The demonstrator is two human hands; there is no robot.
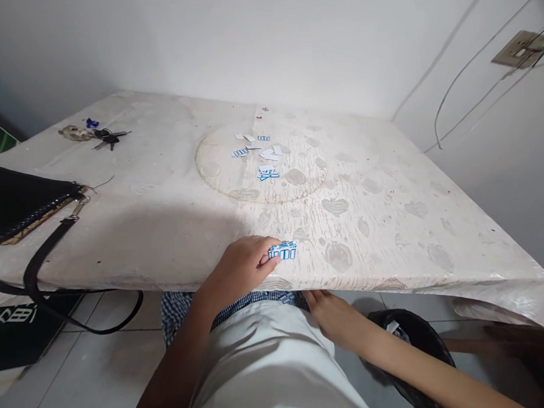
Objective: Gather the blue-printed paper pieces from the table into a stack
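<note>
Fingers (269, 266) of the left hand (244, 259) are clamped on one small block of paper cards (283, 251), white with blue-outlined rectangles, held just above the near edge of the tabletop (438, 231). One right hand (332, 314) is low at the lap, its fingertips partly hidden by that edge, so I cannot tell whether they are together or grip anything; near them, one blue patterned piece (288, 298) rests on checked cloth (175, 315). Farther back are roughly ten loose cards (268, 154), some plain white, some blue-printed; they overlap too much for an exact count. Most lie within one faint ring marked on the glossy, leaf-patterned plastic cover. Behind them are one small printed scrap (265, 109) and one red scrap (259, 117). To the left sit one bunch of dark metal keys (110, 137), one lumpy tan object (75, 132), one crumpled blue bit (92, 123) and one smooth black bag (15, 201) with a looping strap. One bin (423, 348) lined with wrinkled black plastic stands on the tiled floor.
</note>
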